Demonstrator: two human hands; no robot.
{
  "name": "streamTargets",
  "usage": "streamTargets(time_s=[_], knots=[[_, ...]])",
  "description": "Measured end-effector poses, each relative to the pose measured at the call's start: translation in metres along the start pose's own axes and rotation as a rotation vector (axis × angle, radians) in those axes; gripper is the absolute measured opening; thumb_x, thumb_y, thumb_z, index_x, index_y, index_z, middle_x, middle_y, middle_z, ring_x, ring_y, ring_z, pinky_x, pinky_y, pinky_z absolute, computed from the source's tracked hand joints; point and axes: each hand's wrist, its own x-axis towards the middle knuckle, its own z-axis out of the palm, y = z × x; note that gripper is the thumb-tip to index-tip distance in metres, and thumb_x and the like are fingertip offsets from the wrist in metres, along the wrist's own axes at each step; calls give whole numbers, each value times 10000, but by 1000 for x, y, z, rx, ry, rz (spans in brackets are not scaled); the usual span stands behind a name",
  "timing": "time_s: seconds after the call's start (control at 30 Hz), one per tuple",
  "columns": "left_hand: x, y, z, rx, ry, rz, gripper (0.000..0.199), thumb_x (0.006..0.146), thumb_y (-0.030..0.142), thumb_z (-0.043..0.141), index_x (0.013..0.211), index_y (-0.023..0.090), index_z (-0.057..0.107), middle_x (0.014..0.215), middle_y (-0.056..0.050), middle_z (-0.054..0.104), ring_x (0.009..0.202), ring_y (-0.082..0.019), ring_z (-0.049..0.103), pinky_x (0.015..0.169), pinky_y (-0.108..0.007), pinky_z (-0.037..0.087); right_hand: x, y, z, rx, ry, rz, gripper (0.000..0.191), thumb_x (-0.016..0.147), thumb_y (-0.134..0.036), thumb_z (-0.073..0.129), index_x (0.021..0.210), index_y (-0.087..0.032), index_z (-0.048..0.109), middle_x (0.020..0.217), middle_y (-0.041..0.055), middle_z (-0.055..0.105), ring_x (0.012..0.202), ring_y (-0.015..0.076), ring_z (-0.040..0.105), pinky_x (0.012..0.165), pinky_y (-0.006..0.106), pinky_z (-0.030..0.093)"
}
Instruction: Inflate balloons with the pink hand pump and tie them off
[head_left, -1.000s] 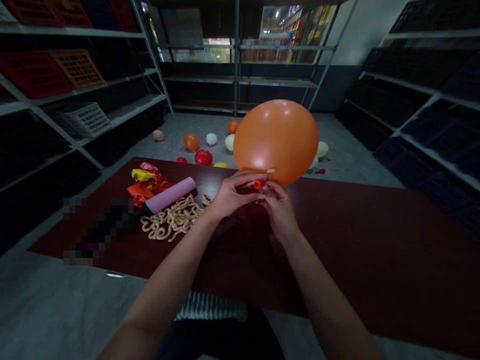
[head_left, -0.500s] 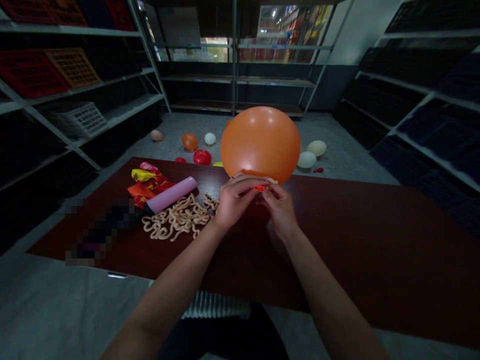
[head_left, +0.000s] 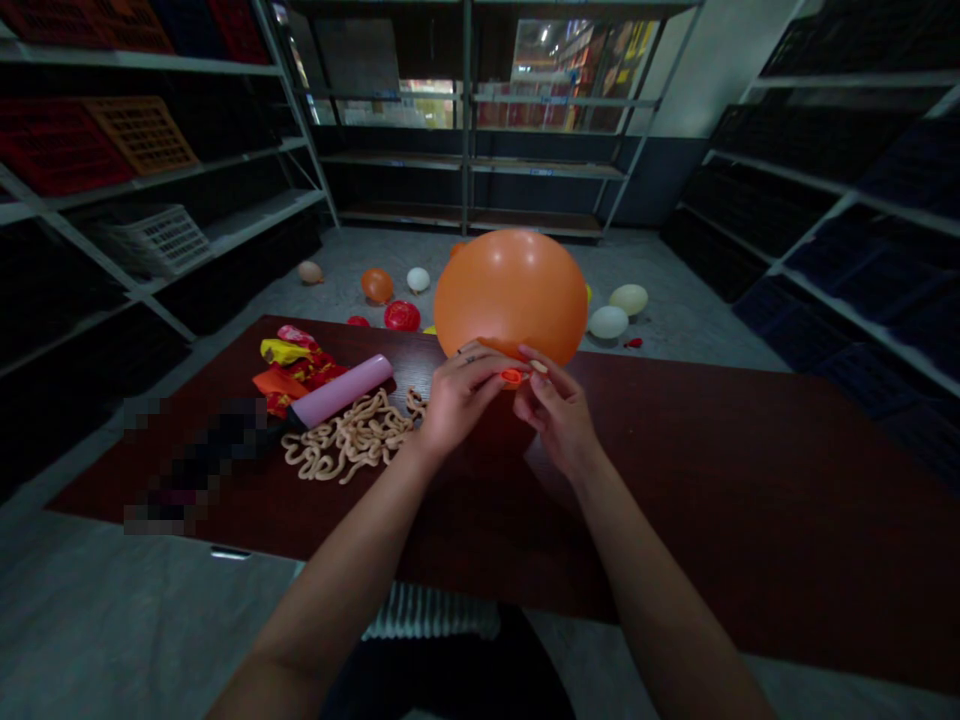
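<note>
A large inflated orange balloon (head_left: 510, 290) stands upright over the dark red table (head_left: 697, 480), its neck toward me. My left hand (head_left: 461, 395) pinches the balloon's neck, whose orange mouth shows at the fingertips. Close beside it, my right hand (head_left: 559, 410) has thumb and fingers closed on a small beige piece (head_left: 539, 367) at the neck; its full shape is hidden. Left of my hands lies a pile of beige twisted strips (head_left: 352, 440). Behind that are a pink cylinder (head_left: 345, 390) with a dark end and some crumpled yellow, red and orange balloons (head_left: 292, 365).
Several small balloons lie on the floor beyond the table, among them a red one (head_left: 402, 316) and a white one (head_left: 607, 321). Shelves with crates (head_left: 142, 135) stand left and right, and a metal rack (head_left: 465, 160) at the back. A blurred dark item lies at the table's left.
The orange balloon sits slightly lower and further left in view. My right fingers have spread a little from my left ones, and the beige piece and balloon mouth show more clearly.
</note>
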Motion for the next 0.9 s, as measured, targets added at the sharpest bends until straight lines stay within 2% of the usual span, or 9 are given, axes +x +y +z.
streamTargets(time_s=[0.1, 0.3, 0.5, 0.67, 0.9], knots=[[2, 0, -2, -13, -47, -8, 144, 910, 197, 616, 977, 187, 743, 924, -59, 736, 889, -160, 665, 826, -312, 519, 1, 0, -1, 65, -2, -4, 269, 776, -470, 715, 1007, -331, 712, 521, -85, 471, 423, 52, 319, 403, 218, 183], [6, 0, 2, -131, -44, -32, 127, 892, 211, 645, 956, 194, 753, 938, -64, 760, 884, -164, 693, 832, -320, 535, 1, -3, 1, 224, 21, 13, 208, 719, -456, 778, 858, -320, 704, 576, -87, 468, 428, 32, 247, 440, 228, 262], [4, -3, 1, -195, -17, -187, 134, 882, 246, 662, 949, 217, 773, 956, -64, 765, 911, -178, 707, 855, -331, 547, 1, -6, -3, 267, 88, 18, 180, 712, -426, 772, 796, -315, 658, 663, -76, 499, 452, 39, 267, 521, 243, 392], [4, -7, 3, -259, 96, -316, 114, 831, 275, 718, 889, 208, 789, 922, -61, 770, 870, -181, 717, 822, -303, 559, 1, -12, -5, 334, 112, 23, 193, 680, -375, 792, 782, -281, 658, 705, -60, 488, 531, 54, 354, 610, 235, 444], [5, -11, 10, -462, 298, -588, 113, 716, 256, 809, 813, 198, 801, 857, -48, 771, 787, -155, 701, 776, -258, 546, 0, -15, -5, 283, 53, 4, 159, 723, -377, 750, 778, -273, 643, 706, -47, 484, 560, 75, 407, 610, 252, 445]])
